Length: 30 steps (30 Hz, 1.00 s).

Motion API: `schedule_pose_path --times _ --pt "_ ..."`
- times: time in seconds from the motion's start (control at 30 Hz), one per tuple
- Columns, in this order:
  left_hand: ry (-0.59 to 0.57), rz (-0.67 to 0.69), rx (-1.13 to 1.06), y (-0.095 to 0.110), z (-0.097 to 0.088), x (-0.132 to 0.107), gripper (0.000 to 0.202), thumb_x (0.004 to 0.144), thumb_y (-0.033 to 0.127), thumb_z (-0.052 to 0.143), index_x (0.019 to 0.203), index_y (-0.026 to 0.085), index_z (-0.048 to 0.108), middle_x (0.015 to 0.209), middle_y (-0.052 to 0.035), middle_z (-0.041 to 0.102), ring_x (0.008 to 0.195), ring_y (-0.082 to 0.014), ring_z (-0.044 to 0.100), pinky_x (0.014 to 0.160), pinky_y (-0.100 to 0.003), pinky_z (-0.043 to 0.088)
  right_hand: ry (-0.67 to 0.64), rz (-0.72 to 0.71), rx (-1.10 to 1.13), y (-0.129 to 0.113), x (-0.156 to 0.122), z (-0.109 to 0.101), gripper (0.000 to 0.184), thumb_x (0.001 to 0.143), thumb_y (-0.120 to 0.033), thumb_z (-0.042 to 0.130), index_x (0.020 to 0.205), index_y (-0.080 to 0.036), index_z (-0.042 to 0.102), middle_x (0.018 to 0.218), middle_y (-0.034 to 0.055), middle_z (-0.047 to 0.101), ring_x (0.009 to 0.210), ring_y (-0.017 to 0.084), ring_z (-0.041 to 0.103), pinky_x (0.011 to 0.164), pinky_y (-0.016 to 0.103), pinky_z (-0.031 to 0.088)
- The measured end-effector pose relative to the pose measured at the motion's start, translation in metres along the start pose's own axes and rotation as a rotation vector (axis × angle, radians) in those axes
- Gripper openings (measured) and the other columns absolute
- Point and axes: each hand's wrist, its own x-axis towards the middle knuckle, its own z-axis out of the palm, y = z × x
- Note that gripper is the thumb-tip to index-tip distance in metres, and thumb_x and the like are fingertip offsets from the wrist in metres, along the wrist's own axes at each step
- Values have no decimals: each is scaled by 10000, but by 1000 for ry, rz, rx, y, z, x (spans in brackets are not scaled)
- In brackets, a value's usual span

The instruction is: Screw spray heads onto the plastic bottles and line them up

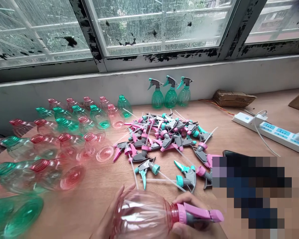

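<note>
A clear pink spray bottle (pixel 142 215) lies on its side at the bottom middle, its base towards the left. Around that base my left hand (pixel 108 217) is wrapped, partly hidden by the bottle. A pink and grey trigger sprayer (pixel 201 213) sits on the bottle's neck. My right hand (pixel 183 230) grips it at the collar, thumb on the near side and fingers beyond. Just past the bottle lie loose turquoise and grey trigger sprayers (pixel 189 179) with white dip tubes. They lie at the near edge of a heap of pink and turquoise sprayers (pixel 164 136).
Several open pink and green bottles (pixel 69 146) stand in rows on the left of the wooden table (pixel 94 202). Three green bottles with sprayers (pixel 170 96) stand by the wall. At right are a power strip (pixel 271 129), a brown wrapped package (pixel 234 98) and a blurred-out area.
</note>
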Motion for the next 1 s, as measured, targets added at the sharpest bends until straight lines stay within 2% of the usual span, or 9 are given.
schedule_pose_path --times 0.07,0.17,0.3,0.4,0.57,0.67,0.73,0.83,1.0 --pt "-34 44 53 2 3 -7 781 816 488 797 1494 550 415 1634 70 449 1424 -433 510 1186 -616 399 -37 38 14 -2 -1 -1 432 663 -448 941 921 -225 676 658 -45 621 536 110 500 505 222 364" --pt "-61 115 103 1 3 -14 946 781 447 842 1536 574 286 1710 79 291 1467 -443 444 1203 -610 366 -73 19 -12 -5 -2 -1 404 703 -430 925 914 -213 658 645 -51 602 518 104 520 500 217 395" --pt "-83 116 100 -8 -4 -15 919 814 524 790 1579 460 286 1707 -15 320 1542 -411 317 1263 -587 244 -80 -74 -18 -6 -2 2 328 757 -388 900 922 -215 676 674 -58 607 526 93 543 525 217 439" --pt "-91 134 155 -13 -10 -13 897 850 449 785 1587 445 273 1712 -27 310 1570 -374 262 1282 -570 200 -51 -121 -14 -4 0 3 337 752 -375 904 957 -215 689 698 -57 615 525 97 541 521 233 478" --pt "-120 207 244 -10 -6 -11 874 962 378 672 1596 512 86 1737 -15 227 1519 -333 388 1275 -563 229 -30 -178 -107 -1 2 1 390 754 -424 880 981 -195 662 570 -73 594 502 118 512 516 270 488" --pt "-130 223 227 -7 -3 -10 1043 873 381 785 1616 452 57 1746 -28 186 1584 -341 228 1302 -543 127 -36 -215 -143 0 2 2 359 763 -427 869 935 -183 670 553 -66 597 512 123 514 528 273 468" --pt "-139 234 220 -5 -1 -10 1052 843 432 802 1632 378 109 1749 -56 174 1604 -352 131 1306 -533 96 -43 -237 -161 1 2 3 352 761 -427 871 922 -176 686 551 -60 600 511 126 517 527 277 453" --pt "-167 245 232 -3 0 -12 960 884 414 760 1632 343 162 1724 -92 256 1568 -364 262 1291 -548 174 -58 -269 -182 3 5 1 315 775 -427 861 882 -173 709 555 -53 607 500 124 514 524 278 429" --pt "-177 305 231 -1 5 -12 1036 897 319 761 1624 413 30 1698 -80 305 1458 -316 461 1277 -542 203 -100 -302 -212 4 9 -3 302 828 -439 819 736 -174 707 540 -26 626 508 136 543 526 281 418"
